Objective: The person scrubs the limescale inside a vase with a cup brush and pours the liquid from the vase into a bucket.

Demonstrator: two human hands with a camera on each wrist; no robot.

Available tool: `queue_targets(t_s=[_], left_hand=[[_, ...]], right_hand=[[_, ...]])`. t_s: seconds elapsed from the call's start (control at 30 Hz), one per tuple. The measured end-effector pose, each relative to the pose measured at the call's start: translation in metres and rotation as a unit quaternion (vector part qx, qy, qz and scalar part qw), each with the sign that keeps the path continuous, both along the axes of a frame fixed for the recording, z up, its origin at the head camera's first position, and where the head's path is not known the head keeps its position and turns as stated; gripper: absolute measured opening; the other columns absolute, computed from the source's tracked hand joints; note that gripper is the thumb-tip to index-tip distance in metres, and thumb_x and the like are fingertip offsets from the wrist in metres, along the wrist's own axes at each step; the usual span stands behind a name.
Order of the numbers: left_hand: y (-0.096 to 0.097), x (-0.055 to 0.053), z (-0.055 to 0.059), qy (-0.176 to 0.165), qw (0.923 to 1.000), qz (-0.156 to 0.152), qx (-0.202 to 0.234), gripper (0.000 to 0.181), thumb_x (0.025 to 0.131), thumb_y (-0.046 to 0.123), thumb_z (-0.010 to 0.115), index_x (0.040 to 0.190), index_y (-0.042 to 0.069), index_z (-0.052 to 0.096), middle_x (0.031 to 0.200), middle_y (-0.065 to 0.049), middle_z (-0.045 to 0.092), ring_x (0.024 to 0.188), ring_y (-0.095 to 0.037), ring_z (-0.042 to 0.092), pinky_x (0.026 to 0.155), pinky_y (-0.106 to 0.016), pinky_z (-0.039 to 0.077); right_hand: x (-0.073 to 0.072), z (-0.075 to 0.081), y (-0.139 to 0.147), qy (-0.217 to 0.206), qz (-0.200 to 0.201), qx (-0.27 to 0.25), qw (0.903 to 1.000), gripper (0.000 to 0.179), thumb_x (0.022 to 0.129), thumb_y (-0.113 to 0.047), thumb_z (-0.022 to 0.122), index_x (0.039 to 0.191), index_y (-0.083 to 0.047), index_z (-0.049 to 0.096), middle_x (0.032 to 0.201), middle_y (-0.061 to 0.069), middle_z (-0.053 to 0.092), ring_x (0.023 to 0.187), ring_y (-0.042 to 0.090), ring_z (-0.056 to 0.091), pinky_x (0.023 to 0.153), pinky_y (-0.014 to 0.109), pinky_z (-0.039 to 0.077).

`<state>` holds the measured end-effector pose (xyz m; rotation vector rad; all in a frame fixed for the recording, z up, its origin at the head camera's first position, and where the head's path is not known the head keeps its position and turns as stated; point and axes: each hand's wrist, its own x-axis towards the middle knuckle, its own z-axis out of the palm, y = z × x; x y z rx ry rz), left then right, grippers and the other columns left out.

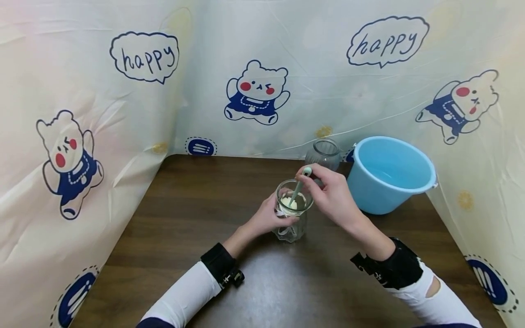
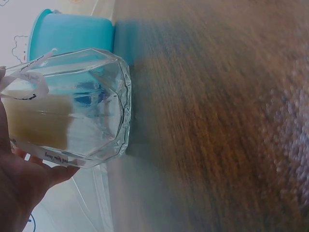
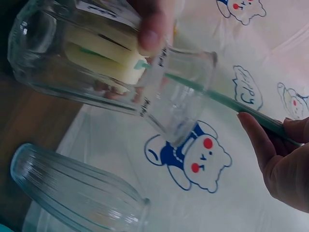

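Note:
A clear faceted glass vase (image 1: 290, 233) stands upright on the table, with a white printed ribbon (image 2: 30, 83) about its neck. My left hand (image 1: 268, 217) grips the vase at the neck, thumb on the near side. Inside the glass sits the cream sponge head (image 3: 104, 58) of a sponge bottle brush (image 1: 296, 187). Its thin pale green handle (image 3: 227, 102) slants up out of the mouth. Above the rim, my right hand (image 1: 330, 193) pinches the top end of that handle between thumb and fingers.
Behind the right hand stands a second, ribbed glass vase (image 1: 324, 152). A light blue bucket (image 1: 375, 196) is to its right, near the table's back right edge. Printed cloth (image 1: 184, 105) hangs around the back and sides of the brown wooden table (image 1: 197, 200).

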<state>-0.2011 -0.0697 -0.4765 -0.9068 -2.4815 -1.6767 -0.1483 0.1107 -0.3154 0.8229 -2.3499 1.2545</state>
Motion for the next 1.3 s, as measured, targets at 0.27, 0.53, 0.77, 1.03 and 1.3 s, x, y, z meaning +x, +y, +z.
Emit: queue_targets(t_s=[0.27, 0.53, 0.77, 1.03, 1.3], left_hand=[[0.001, 0.004, 0.007, 0.011, 0.9999, 0.005, 0.006, 0.069, 0.074, 0.023, 0.081, 0.132, 0.012, 0.048, 0.122, -0.008, 0.062, 0.106, -0.015, 0.058, 0.089, -0.038, 0.051], [-0.001, 0.013, 0.025, 0.007, 1.0, -0.001, 0.004, 0.068, 0.075, 0.019, 0.081, 0.133, 0.006, 0.048, 0.122, -0.009, 0.061, 0.107, -0.016, 0.056, 0.092, -0.039, 0.049], [-0.001, 0.013, 0.022, -0.005, 0.9999, -0.005, 0.013, 0.068, 0.075, 0.015, 0.081, 0.132, 0.003, 0.047, 0.123, -0.013, 0.062, 0.107, -0.018, 0.058, 0.089, -0.04, 0.052], [0.0, 0.012, 0.023, -0.003, 0.9999, -0.002, 0.014, 0.068, 0.074, 0.016, 0.082, 0.132, 0.006, 0.048, 0.123, -0.011, 0.062, 0.107, -0.018, 0.058, 0.09, -0.04, 0.05], [0.0, 0.013, 0.024, -0.003, 0.9999, 0.004, 0.01, 0.068, 0.074, 0.017, 0.082, 0.132, 0.007, 0.048, 0.122, -0.009, 0.062, 0.106, -0.016, 0.057, 0.09, -0.04, 0.05]], right_hand=[[-0.001, -0.002, 0.003, -0.02, 0.005, -0.018, 0.9996, 0.012, 0.095, -0.008, 0.06, 0.101, 0.0, 0.067, 0.093, 0.015, 0.069, 0.074, 0.015, 0.066, 0.066, 0.031, 0.059], [-0.013, -0.002, 0.015, -0.06, 0.01, -0.071, 0.9957, 0.017, 0.097, -0.014, 0.058, 0.102, 0.0, 0.065, 0.099, 0.012, 0.068, 0.085, 0.017, 0.068, 0.069, 0.03, 0.059], [0.0, -0.001, 0.0, -0.077, 0.002, -0.036, 0.9964, 0.014, 0.096, -0.006, 0.058, 0.102, 0.005, 0.065, 0.094, 0.022, 0.067, 0.076, 0.023, 0.069, 0.068, 0.04, 0.06], [-0.01, -0.006, 0.01, -0.093, 0.002, -0.06, 0.9939, 0.019, 0.096, -0.017, 0.06, 0.103, -0.001, 0.067, 0.096, 0.016, 0.068, 0.081, 0.019, 0.069, 0.068, 0.03, 0.06], [-0.011, -0.007, 0.008, -0.094, 0.001, -0.048, 0.9944, 0.019, 0.096, -0.021, 0.06, 0.103, -0.004, 0.067, 0.095, 0.013, 0.068, 0.081, 0.016, 0.068, 0.069, 0.038, 0.06]])
